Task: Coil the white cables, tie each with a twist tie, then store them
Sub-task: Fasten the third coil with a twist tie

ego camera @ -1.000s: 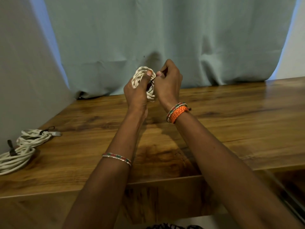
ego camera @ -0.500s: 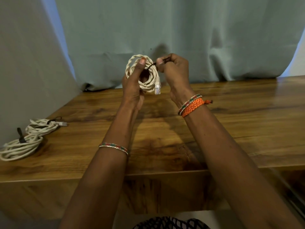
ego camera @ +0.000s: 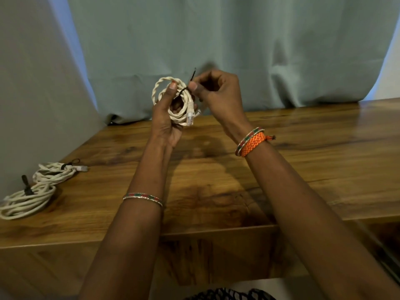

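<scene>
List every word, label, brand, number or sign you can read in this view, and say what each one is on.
None: no readable text shows anywhere in this view.
The coiled white cable in the left hand shows no legible jacket print; its clear plug carries no marking.
The black twist tie pinched by the right hand is plain.
The two tied coils on the wooden table show no lettering.

A wooden worktop [ego camera: 303,169] with a glossy grain is backed by a pale green curtain [ego camera: 216,40], a grey panel [ego camera: 39,94] is seen at the left, and black netting [ego camera: 229,295] is glimpsed at the bottom edge.
</scene>
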